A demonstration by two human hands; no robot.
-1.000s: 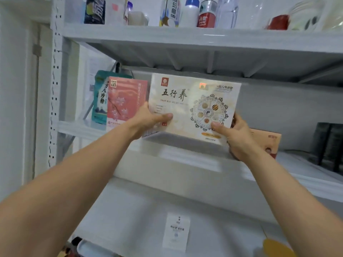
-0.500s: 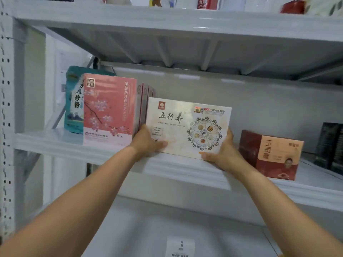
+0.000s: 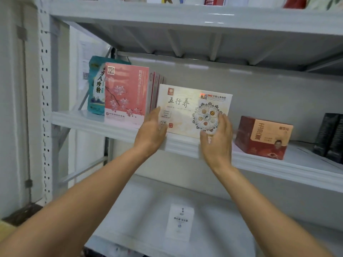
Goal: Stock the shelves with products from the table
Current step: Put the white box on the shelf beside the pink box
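At frame centre the cream box (image 3: 193, 108) is standing upright on the shelf (image 3: 185, 145) beside the pink boxes (image 3: 126, 93), both hands (image 3: 150, 132) (image 3: 217, 141) hovering open before it.

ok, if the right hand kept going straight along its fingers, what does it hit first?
Most likely the cream box: the right hand points up and into the shelf, fingertips over the box's lower right front. Whether they touch it is unclear; depth is hard to judge.

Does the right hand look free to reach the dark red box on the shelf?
Probably yes: the right hand is open, and bare shelf separates it from the dark red box.
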